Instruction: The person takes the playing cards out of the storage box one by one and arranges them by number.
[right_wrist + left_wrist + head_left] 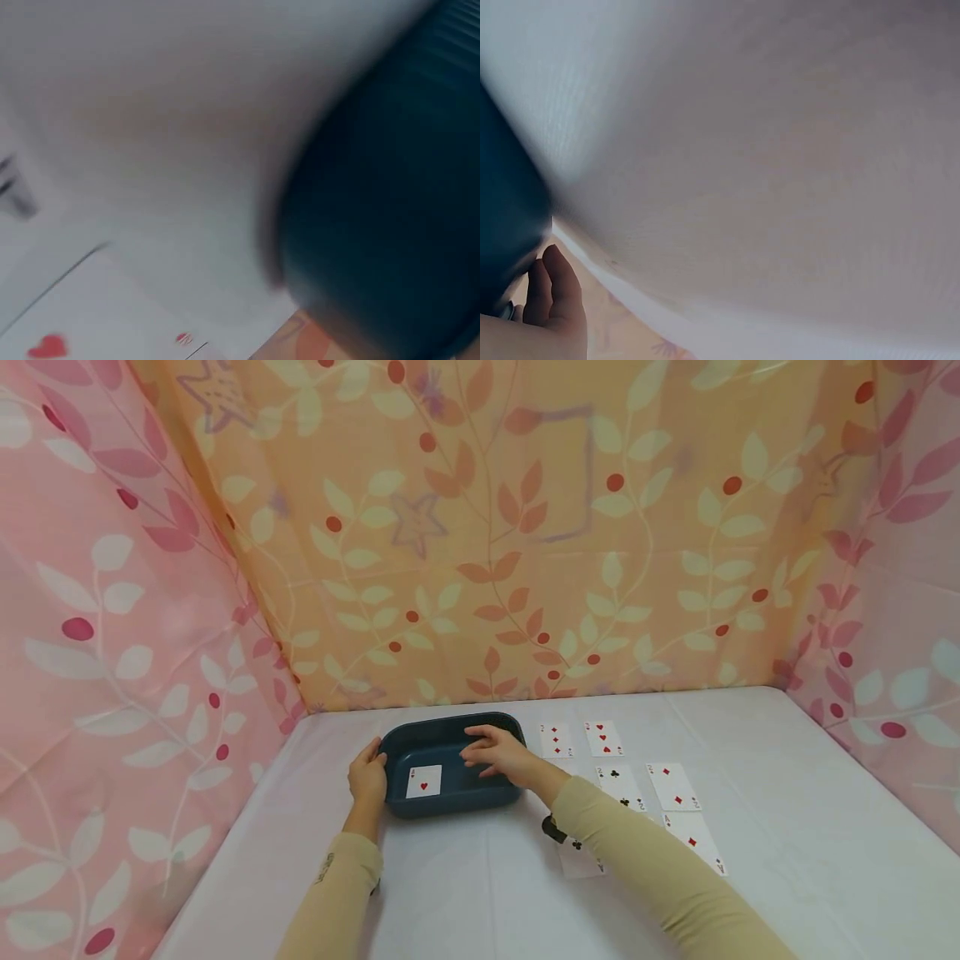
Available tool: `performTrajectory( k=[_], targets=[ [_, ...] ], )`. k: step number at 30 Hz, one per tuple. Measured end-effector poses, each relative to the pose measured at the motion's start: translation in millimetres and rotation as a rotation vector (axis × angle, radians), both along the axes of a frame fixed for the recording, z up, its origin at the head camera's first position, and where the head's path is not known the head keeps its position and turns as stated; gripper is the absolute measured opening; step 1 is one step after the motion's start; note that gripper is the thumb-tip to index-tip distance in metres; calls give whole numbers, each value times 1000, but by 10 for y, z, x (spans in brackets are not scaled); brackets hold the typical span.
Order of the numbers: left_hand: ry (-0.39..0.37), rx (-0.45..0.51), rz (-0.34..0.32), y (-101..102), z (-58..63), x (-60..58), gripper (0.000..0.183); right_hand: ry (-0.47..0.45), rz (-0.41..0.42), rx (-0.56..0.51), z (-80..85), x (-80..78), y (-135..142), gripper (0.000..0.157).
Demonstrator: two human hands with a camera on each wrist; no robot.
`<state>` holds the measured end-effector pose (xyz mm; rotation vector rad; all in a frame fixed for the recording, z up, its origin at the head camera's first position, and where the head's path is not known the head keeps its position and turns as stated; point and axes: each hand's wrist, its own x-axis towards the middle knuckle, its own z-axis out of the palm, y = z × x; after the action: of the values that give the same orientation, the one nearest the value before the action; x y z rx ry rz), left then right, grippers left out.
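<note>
My left hand [367,777] grips the left end of a dark blue rectangular tray [457,806], thumb at the rim. In the left wrist view its fingers [564,289] lie against the tray's wall [506,202]. Inside the tray, toward the left, a playing card [423,781] lies face up with one red heart showing; the front wall seems to hide its lower part. Over the tray's right side hovers my right hand [504,756], fingers loosely spread, with nothing seen in them. The tray's outer wall [375,210] fills the right of the right wrist view.
Right of the tray, several face-up cards lie on the white cloth: three of diamonds [557,741], three of hearts [603,739], two of clubs [617,781], two of diamonds [673,787], ace of diamonds [701,847]. A club card [583,862] is partly under the right forearm. Patterned curtains [525,568] surround the table.
</note>
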<state>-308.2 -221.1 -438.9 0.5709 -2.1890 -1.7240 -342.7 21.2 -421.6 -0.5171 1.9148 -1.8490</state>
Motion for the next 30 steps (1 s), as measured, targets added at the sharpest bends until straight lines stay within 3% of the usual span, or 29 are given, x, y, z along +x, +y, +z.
performTrajectory(
  k=[10,16,25,30],
  targets=[
    [88,173,-94,-14,13,-5,50,228,128,473,-99,-2,-437,68],
    [99,228,-93,5,-19,-18,50,381,173,735,-257,-104,-620,76],
    [122,256,-62,14,-1,-28,50,423,161,902,-369,-191,-824,64],
    [138,249,-70,9,0,-22,50,370,107,867,-329,-171,-833,49]
  ],
)
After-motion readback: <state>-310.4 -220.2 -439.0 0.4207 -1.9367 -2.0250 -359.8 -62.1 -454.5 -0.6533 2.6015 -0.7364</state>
